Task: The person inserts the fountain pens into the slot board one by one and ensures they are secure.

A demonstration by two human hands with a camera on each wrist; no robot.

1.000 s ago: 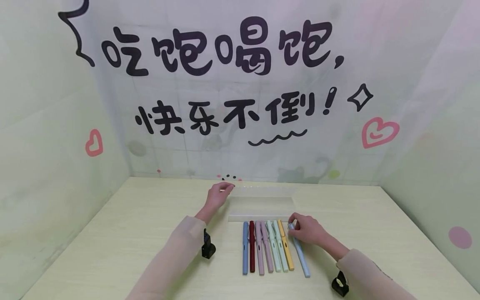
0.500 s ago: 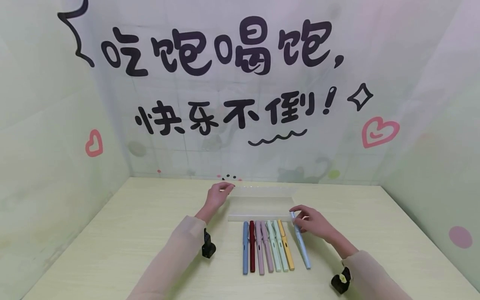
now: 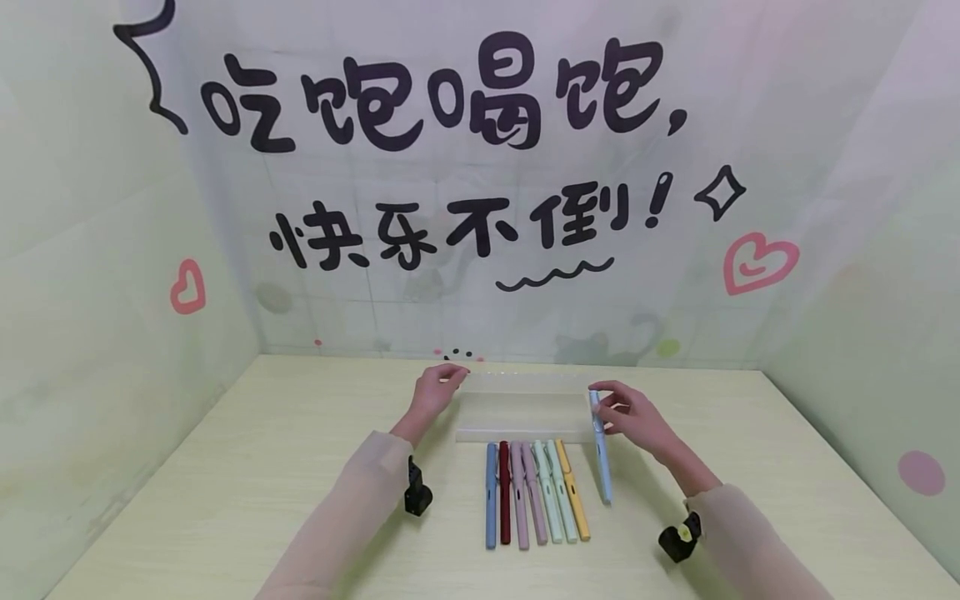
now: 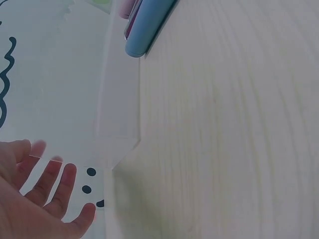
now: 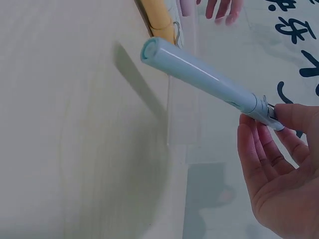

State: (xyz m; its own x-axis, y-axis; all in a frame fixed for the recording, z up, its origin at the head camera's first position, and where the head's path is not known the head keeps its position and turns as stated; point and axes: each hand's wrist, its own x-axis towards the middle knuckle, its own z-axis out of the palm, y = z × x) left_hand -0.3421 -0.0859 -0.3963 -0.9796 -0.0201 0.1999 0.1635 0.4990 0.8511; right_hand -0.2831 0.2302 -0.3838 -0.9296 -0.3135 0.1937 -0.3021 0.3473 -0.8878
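Observation:
My right hand [image 3: 636, 417] pinches a light-blue pen [image 3: 602, 458] near its clip end, between thumb and fingers. In the right wrist view the pen [image 5: 199, 77] is lifted off the table and tilted, its shadow falling below. My left hand [image 3: 435, 392] is at the left rear corner of a clear plastic pen rack [image 3: 525, 435], and its thumb and fingertips hold the rack's edge. Through the plastic, some fingertips [image 4: 38, 148] show in the left wrist view. The lifted pen is just beyond the rack's right end.
In front of the rack lies a row of capped pens: a blue one [image 3: 491, 496], a dark red one [image 3: 505, 492], purple ones [image 3: 520, 500], pale green ones [image 3: 551, 496] and a yellow one [image 3: 573, 496]. A printed backdrop [image 3: 480, 317] stands behind the table [image 3: 315, 433].
My right hand has picked up the light-blue pen from the table beside the yellow one and moved it up and away toward the rack's right end. The left hand stays in place.

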